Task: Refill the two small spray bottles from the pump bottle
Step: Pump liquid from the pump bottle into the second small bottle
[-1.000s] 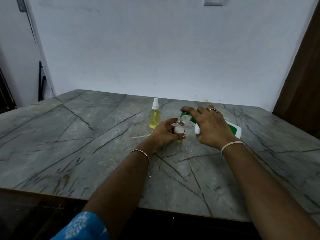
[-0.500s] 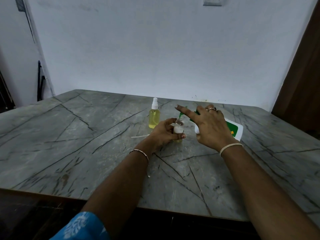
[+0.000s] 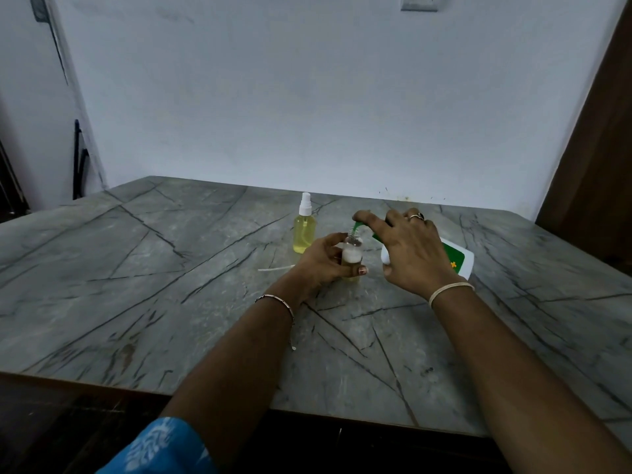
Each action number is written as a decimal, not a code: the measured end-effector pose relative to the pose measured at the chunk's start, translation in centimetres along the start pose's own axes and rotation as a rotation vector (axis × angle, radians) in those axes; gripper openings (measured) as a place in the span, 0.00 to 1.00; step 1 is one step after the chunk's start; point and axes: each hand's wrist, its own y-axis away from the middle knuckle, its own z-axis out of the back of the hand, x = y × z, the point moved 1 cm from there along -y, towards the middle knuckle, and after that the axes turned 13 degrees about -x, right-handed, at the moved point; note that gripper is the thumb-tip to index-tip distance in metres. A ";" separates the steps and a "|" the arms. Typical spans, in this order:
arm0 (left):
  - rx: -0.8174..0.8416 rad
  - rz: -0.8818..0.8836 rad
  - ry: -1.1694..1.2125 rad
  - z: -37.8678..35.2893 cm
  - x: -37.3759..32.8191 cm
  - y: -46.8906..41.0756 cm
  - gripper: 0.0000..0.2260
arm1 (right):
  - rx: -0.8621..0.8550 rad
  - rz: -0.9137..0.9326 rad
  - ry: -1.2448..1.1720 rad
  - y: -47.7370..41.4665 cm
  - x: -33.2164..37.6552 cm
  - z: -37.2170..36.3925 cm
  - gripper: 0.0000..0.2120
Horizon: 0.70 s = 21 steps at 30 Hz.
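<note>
marble table (image 3: 171, 285) | left hand (image 3: 321, 260) grips open bottle (image 3: 352, 254) | right hand (image 3: 410, 254) holds pump (image 3: 458, 261) over it, finger (image 3: 367, 218) back down | still filling

Both forearms are stretched forward, wrists apart. The left hand (image 3: 323, 260) is curled round a small bottle (image 3: 352, 255), the thumb laid across its front. The right hand (image 3: 415, 254) is wrapped over the pump bottle (image 3: 460, 263), its forefinger extended along the pump head (image 3: 356, 228).

Right forefinger (image 3: 369, 218) back down on pump head (image 3: 357, 228)
</note>
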 end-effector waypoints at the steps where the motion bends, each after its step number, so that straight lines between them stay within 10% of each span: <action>1: -0.004 0.003 0.002 0.0 0.0 0.0 0.25 | 0.008 0.000 -0.003 0.1 -0.1 0.1 0.44; 21: -0.003 0.021 -0.011 0.0 0.0 -0.1 0.27 | 0.007 0.000 -0.016 0.2 -0.1 -0.3 0.43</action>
